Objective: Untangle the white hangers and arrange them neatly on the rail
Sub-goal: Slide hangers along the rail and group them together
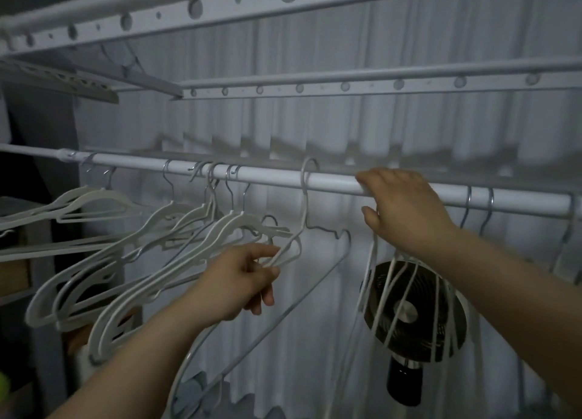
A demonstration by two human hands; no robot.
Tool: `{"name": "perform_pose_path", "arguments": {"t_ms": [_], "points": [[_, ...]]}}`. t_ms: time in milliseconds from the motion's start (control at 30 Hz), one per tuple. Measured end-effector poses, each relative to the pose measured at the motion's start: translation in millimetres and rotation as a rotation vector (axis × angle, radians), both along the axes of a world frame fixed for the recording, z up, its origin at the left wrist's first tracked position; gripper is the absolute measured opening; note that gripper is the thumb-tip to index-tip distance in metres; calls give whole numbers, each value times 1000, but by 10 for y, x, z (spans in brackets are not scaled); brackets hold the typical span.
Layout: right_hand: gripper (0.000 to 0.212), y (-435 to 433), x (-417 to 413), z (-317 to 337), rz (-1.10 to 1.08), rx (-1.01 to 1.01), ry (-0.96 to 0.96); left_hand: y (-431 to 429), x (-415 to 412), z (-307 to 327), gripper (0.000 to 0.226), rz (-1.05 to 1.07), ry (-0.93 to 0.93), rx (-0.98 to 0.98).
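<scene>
Rail (330,184) bare between thin wire hanger (305,198) and right hand (406,207); tangled hangers (176,242) crowd left, fan (412,311) behind below.

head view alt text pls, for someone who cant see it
A person's left hand pinches a thin white wire hanger hooked on a white horizontal rail, while the right hand rests on the rail. Tangled white plastic hangers crowd the left; a black fan stands behind.

Both forearms are bare from the frame's lower edge up to the wrists, with no sleeve, cuff or glove showing. The left hand (242,280) and right hand (406,211) carry no ring, watch or band. The fingernails look short and unpainted, as far as the dim light shows
</scene>
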State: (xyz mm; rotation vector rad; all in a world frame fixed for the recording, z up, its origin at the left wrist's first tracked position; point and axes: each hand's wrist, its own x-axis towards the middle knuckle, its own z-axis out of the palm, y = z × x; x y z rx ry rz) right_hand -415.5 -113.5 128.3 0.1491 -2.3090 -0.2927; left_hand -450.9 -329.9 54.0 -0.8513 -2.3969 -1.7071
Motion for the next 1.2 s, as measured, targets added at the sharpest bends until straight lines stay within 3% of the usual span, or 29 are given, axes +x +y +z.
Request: {"name": "perform_pose_path", "arguments": {"t_ms": [233, 433, 533, 667, 867, 1200], "points": [[49, -104, -5, 97, -5, -9, 7, 55, -75, -73, 20, -25, 4, -81], [53, -362, -192, 190, 50, -10, 41, -212, -130, 72, 29, 387, 491, -100], [53, -473, -325, 198, 51, -5, 5, -410, -252, 86, 32, 563, 623, -218], [48, -529, -420, 193, 36, -14, -29, -594, -412, -5, 39, 609, 556, -462], [44, -518, -430, 191, 0, -36, -26, -668, -516, -33, 32, 649, 522, -621], [38, -412, -350, 188, -98, 9, -34, -629, -598, 30, 22, 559, 497, -576]]}}
